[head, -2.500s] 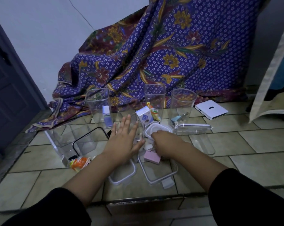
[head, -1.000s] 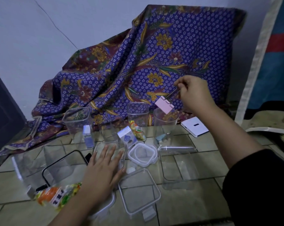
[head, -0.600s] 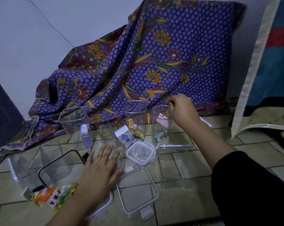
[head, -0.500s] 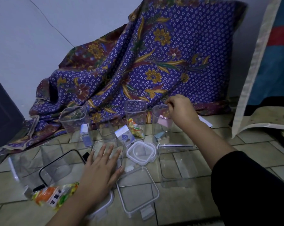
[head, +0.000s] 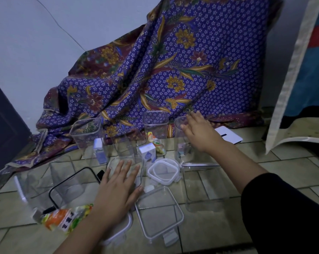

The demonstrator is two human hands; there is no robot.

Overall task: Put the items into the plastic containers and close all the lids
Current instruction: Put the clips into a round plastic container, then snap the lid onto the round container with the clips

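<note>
My right hand (head: 197, 131) hovers with spread fingers over the mouth of a tall clear round container (head: 181, 142); a pink item (head: 181, 146) and a blue one lie at its bottom. My left hand (head: 118, 186) rests flat, fingers straight, on a low clear container (head: 125, 162). A tall square container (head: 156, 131) holds a colourful packet (head: 156, 143). A white carton (head: 147, 155) stands between them. An orange snack packet (head: 63, 219) lies at the front left.
Loose lids lie on the tiled floor: a round-cornered one (head: 163, 172), a square one (head: 159, 215), a black-rimmed one (head: 70, 186). More clear containers (head: 86, 132) stand left and one (head: 202, 186) right. Patterned cloth (head: 173, 70) hangs behind; a white box (head: 230, 135) lies right.
My right hand lifted the pink item from the floor, lowered it into the round container and let go; its fingers now spread above the rim. My left hand stayed in place.
</note>
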